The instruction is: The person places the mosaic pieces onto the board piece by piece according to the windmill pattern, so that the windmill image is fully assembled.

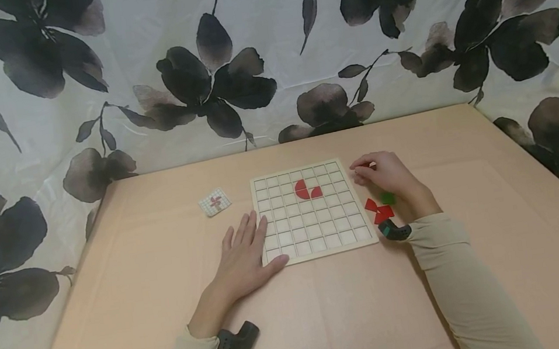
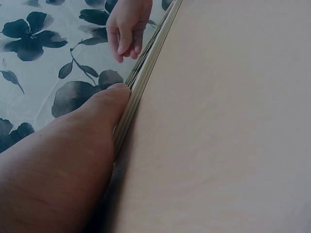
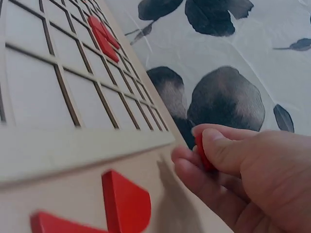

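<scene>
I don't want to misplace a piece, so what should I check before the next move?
1. Grip: ok. The right hand pinches a red piece.
2. Held piece's shape: cannot tell; fingers cover much of it.
3. Board steadied: ok. The left hand touches the grid board at its near left corner.
4. Held piece over the board: not ok. It is beside the right edge.
5. Open cells: ok. Many surround the placed red pieces.
6. Match with the pattern card: cannot tell; its print is too small.
</scene>
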A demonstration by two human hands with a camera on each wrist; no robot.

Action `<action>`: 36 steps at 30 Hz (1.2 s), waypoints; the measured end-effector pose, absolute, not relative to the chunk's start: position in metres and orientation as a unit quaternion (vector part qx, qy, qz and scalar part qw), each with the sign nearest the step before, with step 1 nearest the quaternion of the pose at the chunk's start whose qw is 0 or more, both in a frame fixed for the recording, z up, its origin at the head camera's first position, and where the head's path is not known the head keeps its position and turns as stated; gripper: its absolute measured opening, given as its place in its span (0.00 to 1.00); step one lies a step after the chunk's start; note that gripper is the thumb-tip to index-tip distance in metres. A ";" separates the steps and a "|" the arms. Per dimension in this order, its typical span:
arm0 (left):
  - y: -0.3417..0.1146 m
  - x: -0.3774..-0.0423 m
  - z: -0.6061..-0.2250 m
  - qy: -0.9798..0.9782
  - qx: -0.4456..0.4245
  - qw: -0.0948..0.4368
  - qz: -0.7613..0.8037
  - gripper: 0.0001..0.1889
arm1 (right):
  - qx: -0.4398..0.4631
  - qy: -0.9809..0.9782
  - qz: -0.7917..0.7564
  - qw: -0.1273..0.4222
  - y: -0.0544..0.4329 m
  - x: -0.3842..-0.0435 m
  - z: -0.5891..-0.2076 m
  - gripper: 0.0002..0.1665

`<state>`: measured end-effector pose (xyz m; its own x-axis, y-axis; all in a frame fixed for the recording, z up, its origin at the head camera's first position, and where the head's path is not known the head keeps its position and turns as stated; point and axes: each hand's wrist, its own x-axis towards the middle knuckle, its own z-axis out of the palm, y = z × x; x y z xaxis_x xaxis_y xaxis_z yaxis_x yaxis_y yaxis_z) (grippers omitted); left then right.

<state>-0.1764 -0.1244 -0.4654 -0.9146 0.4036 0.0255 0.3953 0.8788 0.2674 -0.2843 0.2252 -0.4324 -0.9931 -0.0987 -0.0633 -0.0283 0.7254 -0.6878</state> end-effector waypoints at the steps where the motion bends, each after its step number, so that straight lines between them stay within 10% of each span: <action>1: -0.124 -0.176 -0.465 0.969 0.206 0.016 0.134 0.49 | -0.030 0.927 -0.371 0.041 0.224 -0.284 -0.432 0.16; 36: -0.126 -0.177 -0.467 0.969 0.208 0.013 0.133 0.50 | -0.070 0.928 -0.365 0.042 0.172 -0.279 -0.437 0.16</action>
<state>-0.1770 -0.1258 -0.4669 -0.9134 0.4059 0.0295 0.3988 0.8782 0.2642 -0.2793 0.1717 -0.4374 -0.9867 -0.1600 -0.0270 -0.0988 0.7245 -0.6822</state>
